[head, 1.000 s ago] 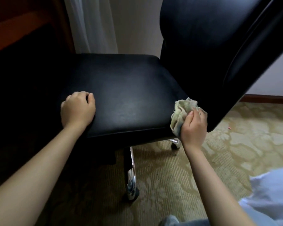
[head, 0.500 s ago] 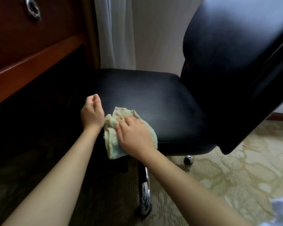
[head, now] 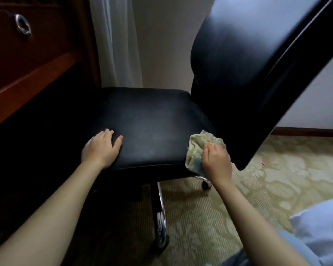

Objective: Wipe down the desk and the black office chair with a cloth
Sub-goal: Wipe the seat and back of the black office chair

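the left hand (head: 101,148) lies palm down on the near left part of the seat (head: 148,120), fingers loosely spread and holding nothing, apparently bracing the black office chair (head: 238,104) so it does not roll. the right hand (head: 216,163) has its fingers curled over a bunched pale green cloth (head: 195,150) and presses it against the seat's near right corner, just beside the lower edge of the tilted backrest (head: 248,64); part of the cloth droops over the side of the seat. under the seat a chrome leg with a caster (head: 161,225) stands on patterned carpet (head: 277,179). the wooden counter (head: 27,77), with a metal ring pull (head: 23,25) on its drawer, sits close on the left, and a white curtain (head: 115,41) hangs behind the chair. pale blue clothing (head: 319,227) shows at the lower right. the step in hand looks like wiping the seat, with the cloth at the right end of a pass. whether the counter has been wiped cannot be told from here. the next move calls for drawing the cloth flat across the seat toward the left hand, shifting that hand so the patch beneath it gets covered too. the backrest then needs a higher reach, with the chair held steady because the casters could let it drift.
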Demonstrator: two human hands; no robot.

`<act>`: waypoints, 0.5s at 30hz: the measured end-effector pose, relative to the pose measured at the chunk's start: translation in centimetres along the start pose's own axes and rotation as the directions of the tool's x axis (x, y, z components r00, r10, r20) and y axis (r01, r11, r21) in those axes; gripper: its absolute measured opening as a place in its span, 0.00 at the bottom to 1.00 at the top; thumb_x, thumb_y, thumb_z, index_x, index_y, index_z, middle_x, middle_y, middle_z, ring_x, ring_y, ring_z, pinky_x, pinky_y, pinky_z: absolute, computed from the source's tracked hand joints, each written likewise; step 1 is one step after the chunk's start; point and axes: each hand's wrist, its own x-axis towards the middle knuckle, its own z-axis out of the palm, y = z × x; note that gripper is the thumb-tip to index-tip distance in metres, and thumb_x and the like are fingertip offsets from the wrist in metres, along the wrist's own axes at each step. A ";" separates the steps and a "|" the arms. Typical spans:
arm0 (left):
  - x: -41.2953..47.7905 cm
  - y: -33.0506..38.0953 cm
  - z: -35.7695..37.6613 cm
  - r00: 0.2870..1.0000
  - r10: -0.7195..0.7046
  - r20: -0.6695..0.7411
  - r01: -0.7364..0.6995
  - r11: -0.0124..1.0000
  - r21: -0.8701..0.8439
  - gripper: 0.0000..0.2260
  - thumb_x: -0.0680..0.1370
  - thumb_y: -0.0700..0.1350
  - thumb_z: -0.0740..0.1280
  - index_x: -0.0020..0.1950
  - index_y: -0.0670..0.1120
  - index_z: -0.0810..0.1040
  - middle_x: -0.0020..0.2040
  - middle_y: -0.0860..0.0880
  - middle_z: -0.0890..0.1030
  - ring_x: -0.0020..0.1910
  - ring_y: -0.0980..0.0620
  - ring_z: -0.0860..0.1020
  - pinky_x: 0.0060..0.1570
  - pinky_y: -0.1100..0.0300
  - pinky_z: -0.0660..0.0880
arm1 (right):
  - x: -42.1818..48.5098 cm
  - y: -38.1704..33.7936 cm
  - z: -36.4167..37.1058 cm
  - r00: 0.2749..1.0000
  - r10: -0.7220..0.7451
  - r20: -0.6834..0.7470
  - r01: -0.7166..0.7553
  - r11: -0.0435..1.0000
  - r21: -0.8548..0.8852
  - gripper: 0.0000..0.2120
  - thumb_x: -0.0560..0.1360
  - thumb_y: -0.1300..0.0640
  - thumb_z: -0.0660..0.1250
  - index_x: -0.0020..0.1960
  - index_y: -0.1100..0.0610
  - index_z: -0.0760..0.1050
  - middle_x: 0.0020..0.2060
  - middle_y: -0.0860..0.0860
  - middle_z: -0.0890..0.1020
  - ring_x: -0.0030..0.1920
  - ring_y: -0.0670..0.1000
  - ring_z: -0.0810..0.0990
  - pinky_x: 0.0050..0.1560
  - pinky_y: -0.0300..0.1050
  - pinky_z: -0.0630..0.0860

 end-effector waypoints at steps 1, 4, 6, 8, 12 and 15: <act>-0.3 -0.1 0.1 1.000 0.018 0.004 -0.018 1.000 0.023 0.24 0.81 0.56 0.52 0.71 0.43 0.67 0.72 0.45 0.68 0.72 0.47 0.65 0.69 0.52 0.61 | -0.5 -0.1 -0.1 0.999 0.032 0.014 -0.032 0.999 0.003 0.19 0.76 0.54 0.53 0.45 0.64 0.80 0.39 0.61 0.81 0.40 0.62 0.80 0.44 0.53 0.77; -0.7 -0.2 0.3 0.998 0.055 -0.044 -0.053 0.998 0.029 0.22 0.82 0.53 0.52 0.71 0.43 0.68 0.73 0.44 0.67 0.73 0.47 0.62 0.70 0.52 0.59 | -2.3 -0.5 -0.6 0.998 0.009 0.064 -0.010 1.000 0.008 0.19 0.77 0.54 0.52 0.45 0.65 0.78 0.39 0.62 0.79 0.40 0.62 0.79 0.43 0.54 0.77; -0.6 -0.5 0.4 0.991 0.083 -0.105 -0.082 0.996 0.017 0.19 0.82 0.50 0.55 0.67 0.41 0.73 0.69 0.42 0.72 0.70 0.44 0.67 0.66 0.49 0.64 | -2.7 -0.7 -1.8 0.998 0.023 0.058 -0.031 0.988 0.151 0.20 0.78 0.52 0.51 0.45 0.63 0.76 0.41 0.60 0.78 0.41 0.61 0.78 0.42 0.49 0.73; -0.5 -0.7 0.1 0.971 0.137 -0.194 -0.138 0.990 0.004 0.17 0.81 0.47 0.57 0.59 0.37 0.78 0.59 0.39 0.79 0.60 0.39 0.75 0.56 0.45 0.72 | -3.1 -0.6 -4.4 0.992 0.127 -0.010 -0.114 0.918 0.379 0.17 0.78 0.53 0.50 0.44 0.61 0.74 0.39 0.55 0.77 0.41 0.57 0.76 0.40 0.43 0.65; -0.9 -1.2 -0.6 0.918 0.275 -0.285 -0.229 0.956 0.186 0.20 0.77 0.48 0.53 0.42 0.37 0.80 0.38 0.38 0.81 0.36 0.37 0.79 0.34 0.47 0.74 | -3.9 1.1 -11.5 0.837 0.500 -0.224 -0.197 0.656 0.728 0.13 0.80 0.53 0.52 0.45 0.56 0.73 0.33 0.46 0.76 0.36 0.48 0.75 0.38 0.44 0.67; -0.9 -1.4 -0.9 0.917 0.315 -0.246 -0.223 0.914 0.337 0.20 0.78 0.45 0.52 0.36 0.37 0.77 0.29 0.39 0.76 0.26 0.39 0.76 0.26 0.51 0.71 | -2.1 5.2 -15.7 0.611 0.761 -0.217 -0.190 0.407 0.894 0.13 0.81 0.56 0.55 0.41 0.49 0.73 0.34 0.42 0.78 0.33 0.37 0.77 0.40 0.41 0.72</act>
